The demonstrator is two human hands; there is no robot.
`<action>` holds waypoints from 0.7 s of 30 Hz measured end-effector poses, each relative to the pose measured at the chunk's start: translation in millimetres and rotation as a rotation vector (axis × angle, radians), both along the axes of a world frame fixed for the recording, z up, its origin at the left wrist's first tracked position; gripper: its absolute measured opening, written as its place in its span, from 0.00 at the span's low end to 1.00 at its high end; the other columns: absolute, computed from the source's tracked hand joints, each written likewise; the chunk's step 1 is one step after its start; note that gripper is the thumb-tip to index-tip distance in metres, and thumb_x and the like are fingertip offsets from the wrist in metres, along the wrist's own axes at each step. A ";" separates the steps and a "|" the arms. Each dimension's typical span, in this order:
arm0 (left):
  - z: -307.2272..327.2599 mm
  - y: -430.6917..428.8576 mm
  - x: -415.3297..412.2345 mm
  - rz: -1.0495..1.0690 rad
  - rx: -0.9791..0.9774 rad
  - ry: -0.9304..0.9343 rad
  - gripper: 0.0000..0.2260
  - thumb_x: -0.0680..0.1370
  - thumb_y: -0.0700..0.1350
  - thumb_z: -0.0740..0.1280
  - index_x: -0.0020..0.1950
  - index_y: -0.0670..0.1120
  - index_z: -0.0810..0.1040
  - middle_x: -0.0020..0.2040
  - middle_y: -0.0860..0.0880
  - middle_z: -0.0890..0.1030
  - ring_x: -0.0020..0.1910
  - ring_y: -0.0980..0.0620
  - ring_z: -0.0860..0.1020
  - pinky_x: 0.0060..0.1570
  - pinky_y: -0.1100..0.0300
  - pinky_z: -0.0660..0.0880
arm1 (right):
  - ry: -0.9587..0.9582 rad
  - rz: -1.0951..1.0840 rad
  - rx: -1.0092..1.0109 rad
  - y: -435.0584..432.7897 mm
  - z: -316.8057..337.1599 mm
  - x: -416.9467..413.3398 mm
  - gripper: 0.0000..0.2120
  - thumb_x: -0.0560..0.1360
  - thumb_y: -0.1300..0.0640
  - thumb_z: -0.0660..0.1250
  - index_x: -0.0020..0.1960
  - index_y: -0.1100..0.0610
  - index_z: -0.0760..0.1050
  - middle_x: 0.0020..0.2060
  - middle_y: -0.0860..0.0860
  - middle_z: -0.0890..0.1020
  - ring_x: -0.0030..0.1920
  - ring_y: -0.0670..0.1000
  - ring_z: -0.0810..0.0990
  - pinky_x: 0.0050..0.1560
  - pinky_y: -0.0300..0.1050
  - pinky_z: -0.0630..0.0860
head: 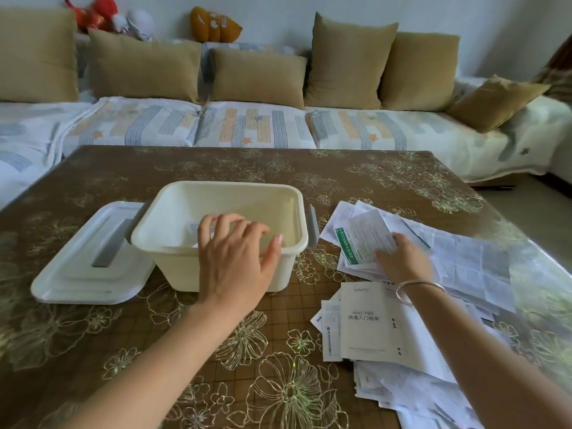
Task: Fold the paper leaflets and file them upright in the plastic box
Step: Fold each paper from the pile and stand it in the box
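Floral table [216,168] before cushioned sofa [247,125]; left hand [235,258] spread, grip of right hand [405,258] unclear

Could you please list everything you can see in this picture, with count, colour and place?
plastic box: one, cream, table centre, uncovered
lid: one, white with a grey strip, lying left of the box
folded leaflet: one, white, inside the box, mostly hidden
loose leaflets: too many to count, white, heaped right of the box
vivo booklet: one, pale grey, near side of the heap
table: one, brown floral cover
sofa: one, striped cover, behind the table
cushions: six, tan, on the sofa
plush toys: red, white, orange, behind the cushions
bracelet: one, silver, right wrist
left hand: over the box, fingers relaxed
right hand: grips a green-striped leaflet on the heap
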State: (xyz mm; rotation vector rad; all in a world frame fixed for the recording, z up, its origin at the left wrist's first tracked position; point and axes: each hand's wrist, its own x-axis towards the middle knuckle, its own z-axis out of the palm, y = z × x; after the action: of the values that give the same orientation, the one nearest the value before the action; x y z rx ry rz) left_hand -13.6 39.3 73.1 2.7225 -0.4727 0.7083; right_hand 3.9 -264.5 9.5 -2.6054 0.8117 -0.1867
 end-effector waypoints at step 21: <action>-47.2 36.7 -98.9 -0.275 -0.547 0.083 0.14 0.78 0.48 0.59 0.60 0.48 0.77 0.57 0.55 0.78 0.60 0.56 0.75 0.62 0.56 0.72 | -0.568 0.701 0.173 135.6 1.9 -177.7 0.14 0.75 0.59 0.67 0.57 0.46 0.81 0.53 0.38 0.82 0.55 0.35 0.78 0.57 0.34 0.75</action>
State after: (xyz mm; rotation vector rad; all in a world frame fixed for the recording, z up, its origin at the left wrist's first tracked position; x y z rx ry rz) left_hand -112.5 75.9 25.9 2.1163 -0.5290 0.5494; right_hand -173.8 -128.9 11.4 -2.3171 -0.2704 -0.5753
